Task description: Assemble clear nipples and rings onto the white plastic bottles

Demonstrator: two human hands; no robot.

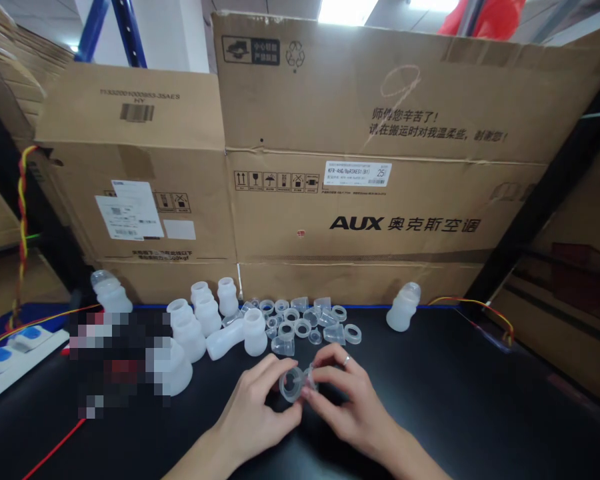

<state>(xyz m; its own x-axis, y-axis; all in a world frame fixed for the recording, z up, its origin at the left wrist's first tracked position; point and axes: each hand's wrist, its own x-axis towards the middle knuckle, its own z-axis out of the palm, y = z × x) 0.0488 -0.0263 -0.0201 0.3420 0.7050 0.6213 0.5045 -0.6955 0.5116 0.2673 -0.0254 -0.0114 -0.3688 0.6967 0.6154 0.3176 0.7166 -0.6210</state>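
Observation:
My left hand [257, 405] pinches a translucent screw ring [291, 387] between thumb and fingers, its round opening facing me. Close against its right side, my right hand [354, 400] grips a small clear plastic piece [310, 377], partly hidden by the fingers; its exact kind cannot be made out. Just beyond both hands lie several loose rings [303, 327] and clear caps [334, 333] in a scattered group. Milky plastic bottles [255, 333] stand to the left of that group, and one bottle lies on its side [225, 340].
A capped bottle [403, 308] stands at the right, another [111, 293] at the far left. Cardboard [380, 200] walls off the back of the black table [430, 393]. A power strip [20, 357] and wires lie left. A blurred patch hides things near the left bottles.

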